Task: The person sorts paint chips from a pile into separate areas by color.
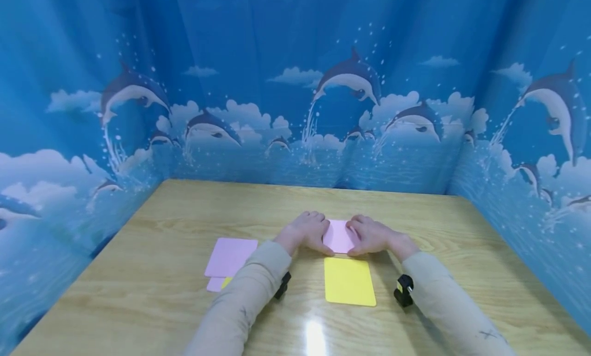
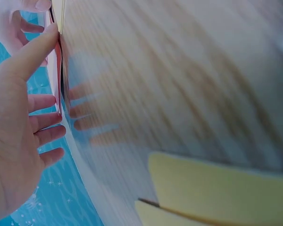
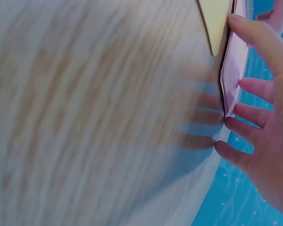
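A pink sheet (image 1: 338,237) with rounded corners lies between my two hands near the middle of the table. My left hand (image 1: 310,233) holds its left side, thumb at the near corner and fingers farther back. On the opposite side, my right hand (image 1: 371,235) holds the sheet in a mirrored way. From the right wrist, the sheet's pink edge (image 3: 233,66) shows between thumb and fingers, with a dark line beneath it. Just in front of both hands lies a yellow sheet (image 1: 349,281), flat on the wood.
Left of my left forearm lies another pink sheet (image 1: 231,257), overlapping a further pink piece (image 1: 215,283) and a yellow corner (image 1: 226,281), partly behind the sleeve. The wooden table (image 1: 152,294) meets a blue dolphin curtain (image 1: 258,89) at the back and sides.
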A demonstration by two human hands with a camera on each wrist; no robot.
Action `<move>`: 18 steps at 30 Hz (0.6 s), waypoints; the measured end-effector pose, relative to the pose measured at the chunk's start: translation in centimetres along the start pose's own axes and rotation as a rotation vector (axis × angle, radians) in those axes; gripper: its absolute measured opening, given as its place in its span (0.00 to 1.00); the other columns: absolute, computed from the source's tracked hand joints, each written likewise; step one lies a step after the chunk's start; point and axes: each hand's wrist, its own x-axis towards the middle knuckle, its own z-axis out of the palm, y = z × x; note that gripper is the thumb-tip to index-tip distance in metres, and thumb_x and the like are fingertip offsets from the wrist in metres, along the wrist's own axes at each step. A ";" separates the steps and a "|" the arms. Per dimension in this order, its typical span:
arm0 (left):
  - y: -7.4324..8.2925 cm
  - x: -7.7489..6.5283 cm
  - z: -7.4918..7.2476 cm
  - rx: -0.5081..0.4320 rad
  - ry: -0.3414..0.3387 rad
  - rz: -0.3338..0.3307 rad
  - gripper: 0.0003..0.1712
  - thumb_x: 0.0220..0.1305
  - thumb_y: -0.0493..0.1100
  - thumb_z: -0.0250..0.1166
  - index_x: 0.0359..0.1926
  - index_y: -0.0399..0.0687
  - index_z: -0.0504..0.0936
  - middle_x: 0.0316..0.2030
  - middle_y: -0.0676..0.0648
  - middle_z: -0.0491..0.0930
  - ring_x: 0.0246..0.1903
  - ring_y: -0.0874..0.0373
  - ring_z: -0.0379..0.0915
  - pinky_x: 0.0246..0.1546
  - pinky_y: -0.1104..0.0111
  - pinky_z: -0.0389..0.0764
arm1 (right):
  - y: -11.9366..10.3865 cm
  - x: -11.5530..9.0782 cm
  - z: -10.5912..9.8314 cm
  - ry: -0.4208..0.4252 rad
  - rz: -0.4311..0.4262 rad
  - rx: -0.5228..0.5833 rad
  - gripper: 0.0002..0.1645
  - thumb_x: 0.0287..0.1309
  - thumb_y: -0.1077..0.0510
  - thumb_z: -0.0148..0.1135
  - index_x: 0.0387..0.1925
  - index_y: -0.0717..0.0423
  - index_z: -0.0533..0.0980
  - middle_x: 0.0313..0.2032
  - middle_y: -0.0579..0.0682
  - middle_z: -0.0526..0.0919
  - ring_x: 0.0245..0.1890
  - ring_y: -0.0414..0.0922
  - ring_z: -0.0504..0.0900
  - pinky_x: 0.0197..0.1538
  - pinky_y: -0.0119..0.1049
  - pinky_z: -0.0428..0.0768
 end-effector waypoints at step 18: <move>-0.3 -0.4 0.0 0.064 0.076 -0.010 0.51 0.48 0.80 0.49 0.59 0.46 0.69 0.53 0.46 0.70 0.53 0.54 0.63 0.57 0.59 0.64 | -0.3 -0.2 0.2 0.089 0.018 -0.134 0.50 0.48 0.27 0.55 0.60 0.60 0.66 0.57 0.63 0.68 0.54 0.58 0.68 0.54 0.58 0.68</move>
